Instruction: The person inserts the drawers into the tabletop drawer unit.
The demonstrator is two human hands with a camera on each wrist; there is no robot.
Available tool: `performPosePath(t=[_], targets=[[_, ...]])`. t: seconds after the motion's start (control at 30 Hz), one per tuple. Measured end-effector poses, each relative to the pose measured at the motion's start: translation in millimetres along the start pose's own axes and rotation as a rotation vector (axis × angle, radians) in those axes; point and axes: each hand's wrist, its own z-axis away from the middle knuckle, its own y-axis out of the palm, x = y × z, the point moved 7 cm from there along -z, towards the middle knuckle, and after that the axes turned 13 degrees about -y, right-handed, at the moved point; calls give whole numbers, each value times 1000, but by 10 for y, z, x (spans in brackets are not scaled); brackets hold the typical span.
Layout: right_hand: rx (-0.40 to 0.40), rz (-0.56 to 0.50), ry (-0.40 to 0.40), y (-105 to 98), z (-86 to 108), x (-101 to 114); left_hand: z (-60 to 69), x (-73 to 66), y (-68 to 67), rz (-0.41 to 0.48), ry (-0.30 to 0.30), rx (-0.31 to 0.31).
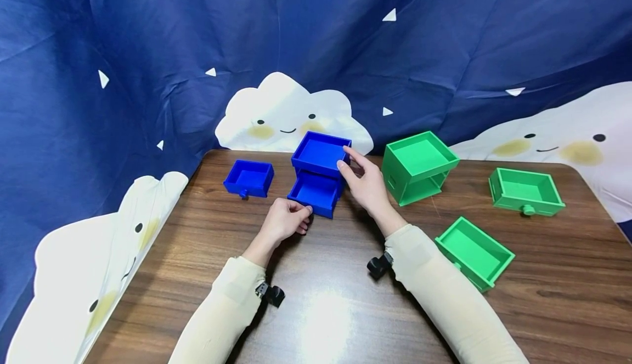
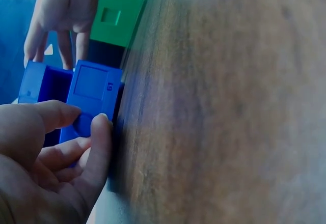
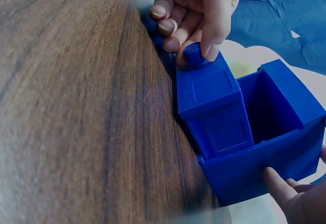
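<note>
Cream sleeves [image 1: 212,314] nearest; my left hand [image 1: 283,221] pinches knob [image 3: 194,53] of lower blue drawer [image 1: 314,189]; right hand [image 1: 366,186], spread, touches blue cabinet [image 1: 322,153].

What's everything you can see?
Table: 1, brown, in the lower half
Blue cabinet: 1, blue, table's back middle
Open drawer: 1, blue, jutting from that cabinet
Loose drawer: 1, blue, left of that cabinet
Green cabinet: 1, green, right of the blue one
Green drawers: 2, green, table's right side
Backdrop: 1, dark blue, behind the table
Clouds: 3, white, on the backdrop
Triangles: several, white, on the backdrop
Sleeves: 2, cream, bottom of head view
Wrist gadgets: 2, black, at sleeve ends
Left hand: 1, bare, pinching the open drawer's knob
Right hand: 1, bare, touching the blue cabinet
</note>
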Motion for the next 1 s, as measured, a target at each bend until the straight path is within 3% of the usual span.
performPosePath(t=[1.0], targets=[[-3,-15,-7,3,6,9,-52,-4,-22,19,6,17]])
